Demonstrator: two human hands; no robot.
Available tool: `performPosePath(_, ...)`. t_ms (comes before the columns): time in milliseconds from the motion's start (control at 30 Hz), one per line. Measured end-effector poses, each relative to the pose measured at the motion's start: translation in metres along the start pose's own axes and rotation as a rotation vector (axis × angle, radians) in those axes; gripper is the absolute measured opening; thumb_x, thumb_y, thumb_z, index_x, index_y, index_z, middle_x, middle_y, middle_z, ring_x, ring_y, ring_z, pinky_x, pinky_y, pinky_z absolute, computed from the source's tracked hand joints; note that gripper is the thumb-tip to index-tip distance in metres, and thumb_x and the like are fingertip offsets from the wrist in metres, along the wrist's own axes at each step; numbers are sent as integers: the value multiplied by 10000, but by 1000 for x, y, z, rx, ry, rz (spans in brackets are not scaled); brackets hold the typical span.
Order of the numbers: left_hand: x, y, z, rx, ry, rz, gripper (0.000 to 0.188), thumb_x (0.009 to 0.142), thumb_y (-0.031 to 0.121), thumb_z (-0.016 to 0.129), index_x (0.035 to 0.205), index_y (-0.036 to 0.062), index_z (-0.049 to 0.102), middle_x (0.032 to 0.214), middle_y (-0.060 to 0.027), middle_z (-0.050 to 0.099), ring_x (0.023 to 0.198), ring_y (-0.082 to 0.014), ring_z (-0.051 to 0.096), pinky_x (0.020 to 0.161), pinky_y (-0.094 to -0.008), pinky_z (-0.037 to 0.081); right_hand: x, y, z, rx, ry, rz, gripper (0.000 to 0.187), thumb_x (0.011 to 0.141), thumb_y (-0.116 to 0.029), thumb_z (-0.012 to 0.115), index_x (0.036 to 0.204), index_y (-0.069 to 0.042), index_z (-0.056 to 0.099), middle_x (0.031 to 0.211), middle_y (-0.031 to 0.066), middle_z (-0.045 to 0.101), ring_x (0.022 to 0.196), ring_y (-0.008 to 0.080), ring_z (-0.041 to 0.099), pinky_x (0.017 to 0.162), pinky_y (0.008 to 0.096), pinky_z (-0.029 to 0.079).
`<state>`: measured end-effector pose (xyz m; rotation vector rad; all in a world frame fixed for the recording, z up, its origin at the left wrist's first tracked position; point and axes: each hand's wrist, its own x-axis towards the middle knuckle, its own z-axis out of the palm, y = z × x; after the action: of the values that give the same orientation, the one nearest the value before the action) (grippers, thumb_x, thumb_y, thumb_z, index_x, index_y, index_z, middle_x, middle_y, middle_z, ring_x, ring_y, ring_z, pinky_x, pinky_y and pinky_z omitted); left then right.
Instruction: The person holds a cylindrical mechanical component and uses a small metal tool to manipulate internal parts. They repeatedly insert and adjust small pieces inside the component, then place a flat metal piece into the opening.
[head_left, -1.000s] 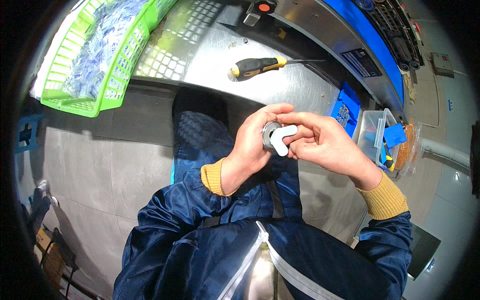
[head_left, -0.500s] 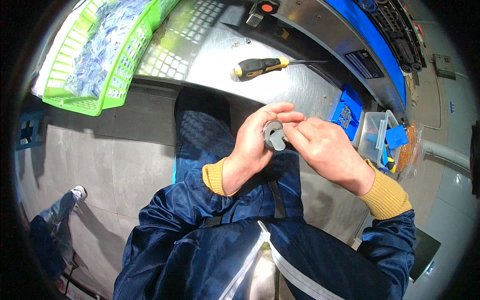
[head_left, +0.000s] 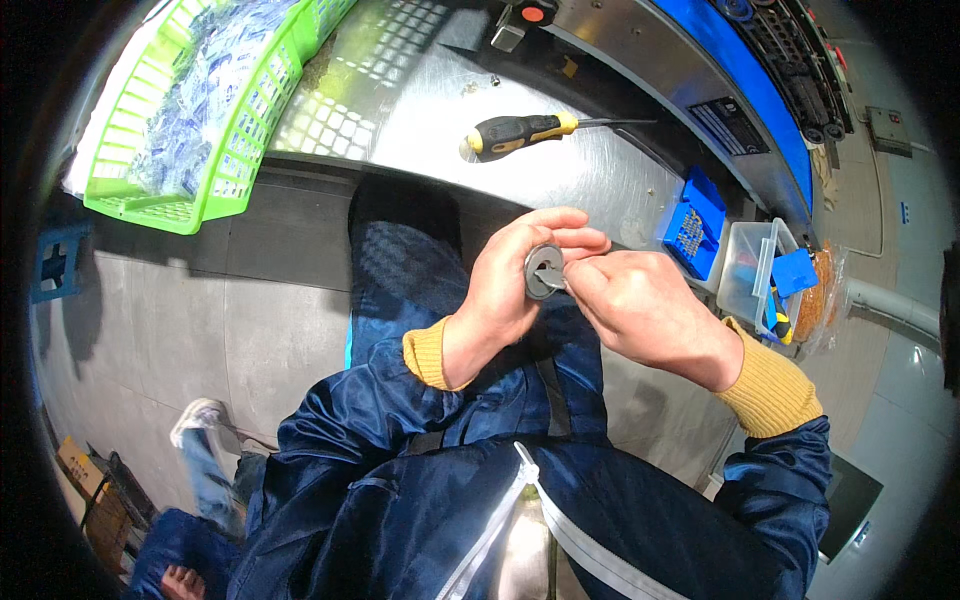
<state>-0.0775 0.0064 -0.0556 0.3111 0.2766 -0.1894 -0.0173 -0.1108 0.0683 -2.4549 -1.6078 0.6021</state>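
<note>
In front of my lap, my left hand (head_left: pixel 500 285) is curled around a round metal lock cylinder (head_left: pixel 535 262), its ringed face turned toward my right hand. My right hand (head_left: pixel 645 305) is closed, thumb and forefinger pinching a flat grey key (head_left: pixel 553 280). The key's flat part lies against the dark opening in the middle of the lock face; how deep it sits is hidden. Beyond both hands, a yellow-and-black screwdriver (head_left: pixel 520 134) lies on the metal worktable (head_left: pixel 420 140), its shaft pointing right.
A green basket (head_left: pixel 225 190) of clear plastic packets stands at the far left. To the right are a blue case (head_left: pixel 697 225) of small bits and a clear plastic box (head_left: pixel 745 262) with tools. A metal machine (head_left: pixel 690 90) borders the table. Another person's leg (head_left: pixel 205 465) shows at lower left.
My right hand has turned slightly, and the flat key in it now appears narrower, edge-on. My left hand stays nearly still. The other person at lower left has stepped closer.
</note>
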Motion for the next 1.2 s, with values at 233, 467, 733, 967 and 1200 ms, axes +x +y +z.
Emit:
performPosePath(233,-1,4,3,-48,-2,-110,383,966,163,358,1236,-44,534,1153,-221,649,1039,-280,657,914,-385,545,-2,3,-6,5,-34,53,47,797,-50,583,808,-19,549,794,149,644,774,323,676,619,410,550)
performPosePath(467,-4,4,9,-11,49,-164,380,968,163,367,1232,-38,551,1143,-216,651,1027,-267,656,899,-373,543,-3,1,-7,-146,-44,-21,105,848,-73,640,897,6,592,852,164,675,783,312,689,645,390,551)
performPosePath(733,-6,1,10,57,92,-93,372,978,165,365,1214,-45,562,1123,-210,656,999,-257,662,878,-365,551,-1,2,9,-1,131,-35,124,800,-100,639,758,-4,572,794,163,655,757,326,672,609,415,539)
performPosePath(967,-5,1,8,26,42,52,389,944,164,374,1186,-99,528,1078,-277,654,1035,-373,649,948,-450,524,-1,-5,19,425,157,272,187,886,-114,618,754,14,582,681,191,605,629,346,638,571,409,498)
performPosePath(1200,-1,-4,1,89,70,121,382,941,143,365,1202,-95,510,1036,-269,660,1041,-375,644,932,-459,530,1,-10,37,686,200,536,176,904,-134,621,838,27,642,636,178,583,561,155,563,545,330,461)
